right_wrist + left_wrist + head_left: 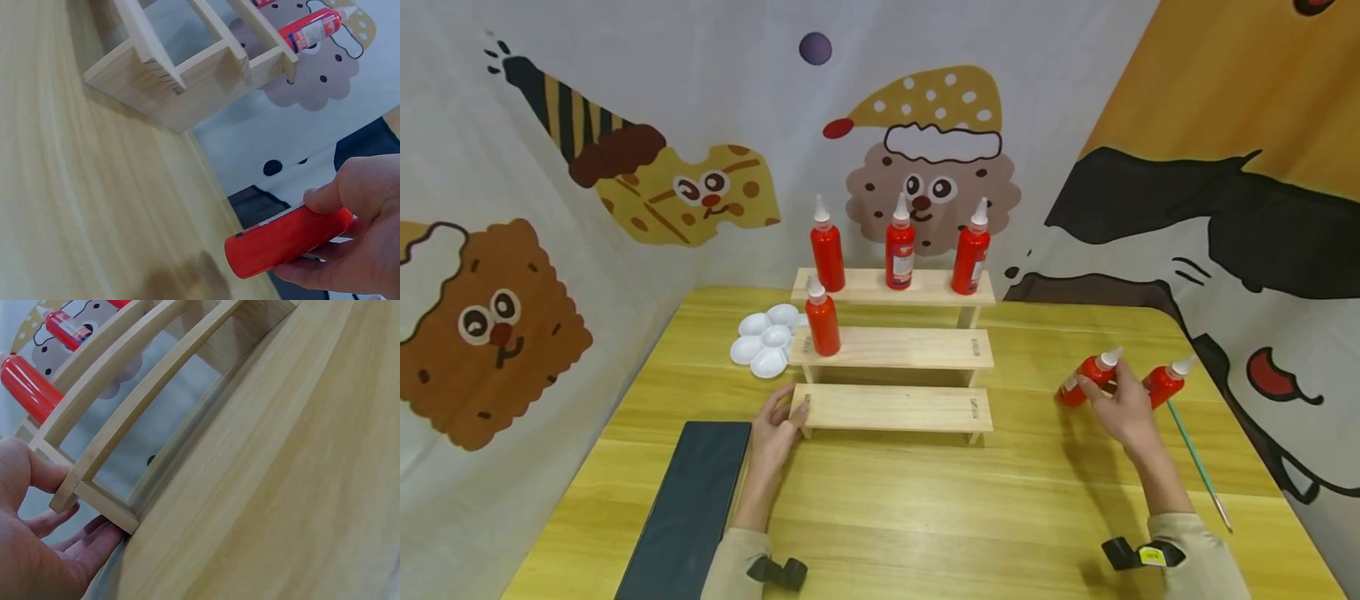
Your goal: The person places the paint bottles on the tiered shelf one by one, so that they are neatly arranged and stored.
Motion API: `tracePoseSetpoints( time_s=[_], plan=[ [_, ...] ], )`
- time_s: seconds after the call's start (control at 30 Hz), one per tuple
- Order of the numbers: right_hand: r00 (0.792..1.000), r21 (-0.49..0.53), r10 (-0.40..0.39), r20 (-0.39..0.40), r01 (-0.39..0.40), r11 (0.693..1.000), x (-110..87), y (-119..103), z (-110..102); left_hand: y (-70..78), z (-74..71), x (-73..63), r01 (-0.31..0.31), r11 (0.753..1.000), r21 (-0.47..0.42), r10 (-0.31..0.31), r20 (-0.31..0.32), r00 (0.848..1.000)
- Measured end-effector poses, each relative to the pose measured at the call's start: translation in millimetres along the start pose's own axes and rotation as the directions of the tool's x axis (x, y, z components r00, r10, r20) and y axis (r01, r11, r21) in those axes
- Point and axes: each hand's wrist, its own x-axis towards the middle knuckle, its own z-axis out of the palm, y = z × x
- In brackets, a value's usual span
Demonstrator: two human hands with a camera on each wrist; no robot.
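My right hand (1126, 410) grips a red squeeze bottle (287, 240) with a white nozzle, tilted and held above the table on the right. Just right of that hand is another red bottle (1165, 385). With thumb and fingers, my left hand (777, 429) holds the left end of the lowest step of a wooden three-step rack (891, 408). Three red bottles, among them the middle one (900, 250), stand upright on the top step. One more red bottle (823, 323) stands at the left of the middle step. Nothing sits on the lowest step.
A white flower-shaped palette (767, 361) lies left of the rack. Near the table's left side is a dark flat board (688, 508). A green paintbrush (1197, 458) lies at the right. Behind the table hangs a printed cloth (737, 75).
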Motion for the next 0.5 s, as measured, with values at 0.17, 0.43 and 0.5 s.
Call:
tracePoseSetpoints(
  time_s=[0.17, 0.43, 0.5],
  plan=[
    [1.000, 0.001, -0.020, 0.001, 0.020, 1.000, 2.1, -10, -4, -0.2, -0.6, 0.3, 0.002, 1.000, 0.002, -0.002, -0.003, 1.000],
    [0.996, -0.006, -0.090, -0.017, 0.090, 0.996, 1.7, -25, -9, -0.8, 0.0, 0.9, 0.001, 1.000, -0.005, -0.001, -0.002, 1.000],
    [0.994, -0.007, -0.104, -0.016, 0.104, 0.995, 1.6, -30, -10, -0.7, 0.3, 0.8, 0.000, 1.000, -0.008, 0.000, 0.000, 1.000]
  ],
)
